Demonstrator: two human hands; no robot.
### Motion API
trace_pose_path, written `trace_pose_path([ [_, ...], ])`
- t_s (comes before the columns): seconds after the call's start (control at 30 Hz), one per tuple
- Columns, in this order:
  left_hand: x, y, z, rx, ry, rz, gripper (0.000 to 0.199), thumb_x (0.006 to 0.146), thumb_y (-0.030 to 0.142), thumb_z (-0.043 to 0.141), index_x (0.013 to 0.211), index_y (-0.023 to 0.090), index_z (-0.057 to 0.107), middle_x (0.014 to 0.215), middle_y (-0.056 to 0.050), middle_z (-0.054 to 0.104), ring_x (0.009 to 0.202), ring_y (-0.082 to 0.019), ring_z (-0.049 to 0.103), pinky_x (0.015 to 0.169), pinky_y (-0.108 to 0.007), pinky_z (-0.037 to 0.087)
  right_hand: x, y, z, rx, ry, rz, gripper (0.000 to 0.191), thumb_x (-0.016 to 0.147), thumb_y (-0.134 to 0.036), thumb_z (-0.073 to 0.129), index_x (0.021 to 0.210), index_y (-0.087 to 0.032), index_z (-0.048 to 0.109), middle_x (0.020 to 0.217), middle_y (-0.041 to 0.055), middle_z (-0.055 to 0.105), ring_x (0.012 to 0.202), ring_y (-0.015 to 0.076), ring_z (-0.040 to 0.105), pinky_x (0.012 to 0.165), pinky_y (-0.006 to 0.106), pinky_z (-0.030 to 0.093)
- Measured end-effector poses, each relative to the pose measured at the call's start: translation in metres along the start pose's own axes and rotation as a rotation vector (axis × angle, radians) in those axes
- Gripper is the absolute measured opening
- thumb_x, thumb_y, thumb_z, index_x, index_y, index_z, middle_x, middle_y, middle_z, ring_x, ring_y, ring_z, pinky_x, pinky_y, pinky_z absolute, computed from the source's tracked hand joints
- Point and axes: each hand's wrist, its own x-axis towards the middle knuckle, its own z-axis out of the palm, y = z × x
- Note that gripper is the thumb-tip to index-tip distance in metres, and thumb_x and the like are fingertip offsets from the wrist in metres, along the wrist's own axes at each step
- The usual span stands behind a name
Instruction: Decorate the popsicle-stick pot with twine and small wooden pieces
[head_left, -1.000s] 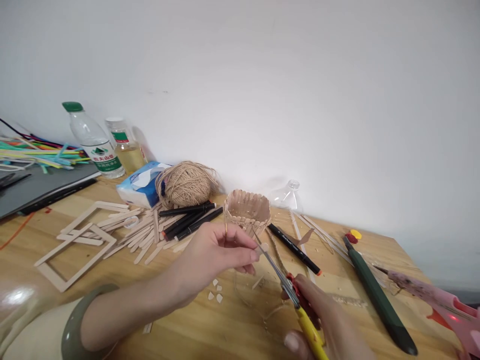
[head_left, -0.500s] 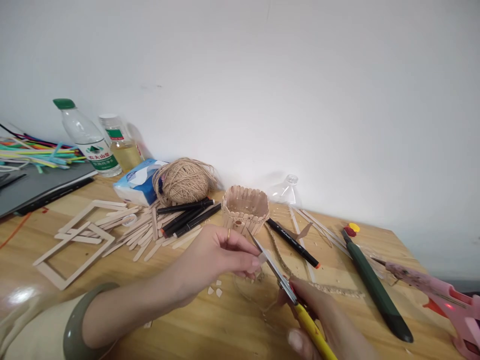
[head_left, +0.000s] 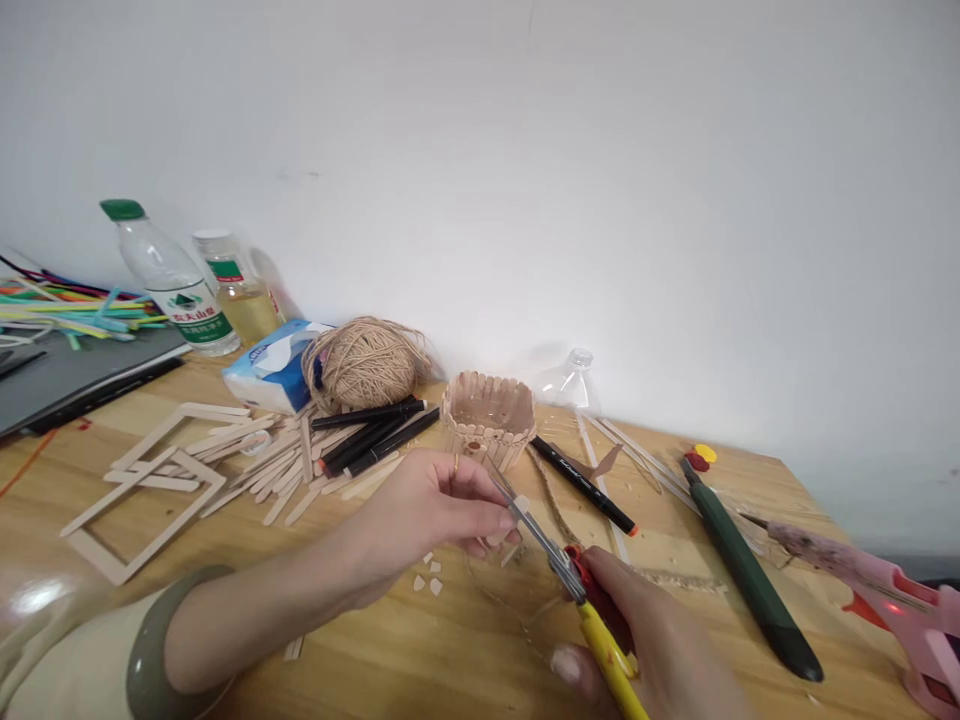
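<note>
My left hand (head_left: pixel 442 510) is closed, with thumb and fingertips pinching a small flat pale piece (head_left: pixel 520 507), perhaps a bit of craft stick. Scissors (head_left: pixel 551 550) with a yellow and red handle are gripped in my right hand (head_left: pixel 645 640). Their blades point away to the upper left and reach the pale piece at my left fingertips. Several small pale scraps (head_left: pixel 427 583) lie on the wooden table below my left hand. Just beyond the hands stands a small basket (head_left: pixel 487 425) faced with pale wooden pieces.
A twine ball (head_left: pixel 367 365), tissue pack (head_left: pixel 274 370), black markers (head_left: pixel 382 440) and craft sticks (head_left: pixel 277 460) lie left. At right are another black marker (head_left: pixel 585 485), a dark green long-handled tool (head_left: pixel 750 570) and a pink glue gun (head_left: pixel 862 590). Two bottles (head_left: pixel 184 290) stand far left.
The scissors have shifted slightly left, bringing the blades across the pale piece; more of the red handle shows. One more pale scrap is visible near the others. My left hand is nearly still.
</note>
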Motion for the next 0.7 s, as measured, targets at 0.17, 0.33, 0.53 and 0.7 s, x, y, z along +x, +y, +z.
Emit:
trace_pose_path([
  [0.17, 0.0011, -0.0008, 0.0001, 0.019, 0.032, 0.001, 0.008, 0.06, 0.016, 0.074, 0.061, 0.013, 0.066, 0.055, 0.003, 0.065, 0.052, -0.007, 0.055, 0.052, -0.018, 0.043, 0.0005, 0.0005, -0.0016, -0.009, -0.083, -0.016, 0.028, 0.078, -0.049, 0.043, 0.077, -0.021, 0.044, 0.066, 0.0027, 0.055, 0.063, 0.0218, 0.056, 0.054, 0.028, 0.041],
  [0.33, 0.0018, -0.0012, 0.0, 0.028, 0.031, 0.009, 0.009, 0.059, 0.017, 0.074, 0.061, 0.013, 0.066, 0.055, 0.003, 0.065, 0.052, -0.006, 0.055, 0.053, -0.018, 0.043, -0.0013, 0.0011, -0.0013, -0.016, -0.051, -0.026, 0.034, 0.078, -0.054, 0.043, 0.074, -0.021, 0.049, 0.062, 0.0024, 0.057, 0.057, 0.0201, 0.054, 0.049, 0.026, 0.039],
  [0.53, 0.0029, -0.0018, -0.0022, 0.024, 0.019, -0.003, 0.011, 0.059, 0.019, 0.075, 0.063, 0.013, 0.066, 0.057, 0.003, 0.065, 0.052, -0.006, 0.056, 0.052, -0.018, 0.043, 0.0005, 0.0024, -0.0017, 0.011, -0.051, -0.032, 0.032, 0.078, -0.052, 0.048, 0.072, -0.02, 0.052, 0.06, 0.001, 0.057, 0.056, 0.0182, 0.053, 0.052, 0.025, 0.04],
  [0.7, 0.0033, -0.0017, -0.0013, 0.041, 0.018, -0.009, 0.014, 0.057, 0.017, 0.075, 0.065, 0.012, 0.064, 0.057, 0.003, 0.065, 0.053, -0.007, 0.056, 0.053, -0.02, 0.043, 0.002, 0.0038, 0.0016, 0.002, -0.03, 0.012, 0.023, 0.074, -0.043, 0.055, 0.073, -0.021, 0.05, 0.061, 0.0004, 0.057, 0.055, 0.0173, 0.051, 0.054, 0.026, 0.041],
])
